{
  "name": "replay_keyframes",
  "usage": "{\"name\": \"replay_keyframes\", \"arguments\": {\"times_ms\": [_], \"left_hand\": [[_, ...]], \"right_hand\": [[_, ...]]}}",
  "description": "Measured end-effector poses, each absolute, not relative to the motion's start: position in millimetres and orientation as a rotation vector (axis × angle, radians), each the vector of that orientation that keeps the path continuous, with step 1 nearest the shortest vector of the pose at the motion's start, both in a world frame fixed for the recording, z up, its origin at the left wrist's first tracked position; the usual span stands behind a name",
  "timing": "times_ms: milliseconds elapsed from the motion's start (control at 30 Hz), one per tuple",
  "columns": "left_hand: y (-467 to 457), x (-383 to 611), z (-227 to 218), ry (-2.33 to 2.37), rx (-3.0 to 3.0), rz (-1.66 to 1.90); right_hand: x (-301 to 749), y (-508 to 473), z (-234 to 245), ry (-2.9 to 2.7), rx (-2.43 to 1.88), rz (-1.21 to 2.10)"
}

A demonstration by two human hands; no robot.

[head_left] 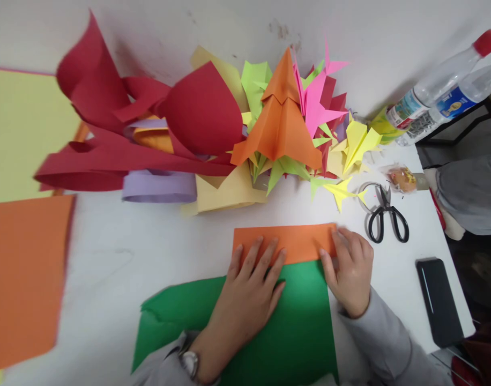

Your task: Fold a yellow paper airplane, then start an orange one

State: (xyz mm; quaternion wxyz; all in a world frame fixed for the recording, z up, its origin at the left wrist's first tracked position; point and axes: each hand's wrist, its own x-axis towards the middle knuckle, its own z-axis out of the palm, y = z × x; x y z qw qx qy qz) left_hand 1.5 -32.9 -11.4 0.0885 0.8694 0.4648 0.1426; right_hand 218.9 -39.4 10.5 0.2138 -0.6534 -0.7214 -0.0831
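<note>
An orange paper strip [304,241] lies across the top edge of a green paper sheet [302,321]. My left hand [251,284] rests flat on the strip's left part, fingers spread, its palm over the green sheet. At the strip's right end, my right hand [352,268] has its thumb and curled fingers closed on the corner. The green sheet has a torn, uneven upper left corner, and its lower edge runs out of view.
Curled red paper [205,112] and folded orange, pink, green and yellow shapes [280,123] stand along the wall. Scissors [384,214], a black phone [439,303] and plastic bottles [438,80] are at right. A large orange sheet [24,279] lies at left. Another person's grey-clothed limb [470,193] shows beyond the table.
</note>
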Motion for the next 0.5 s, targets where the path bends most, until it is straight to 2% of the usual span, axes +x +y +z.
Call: {"name": "replay_keyframes", "arguments": {"times_ms": [133,300,500], "left_hand": [[-33,1,-11,1.37,2.627,0.432],[-34,0,-13,1.371,2.61,0.43],[-34,0,-15,1.385,2.599,0.434]], "right_hand": [[208,-46,18,-2.079,-1.757,-0.279],[192,-51,18,-2.344,-1.568,-0.091],[191,-52,10,-2.397,-1.613,-0.017]]}}
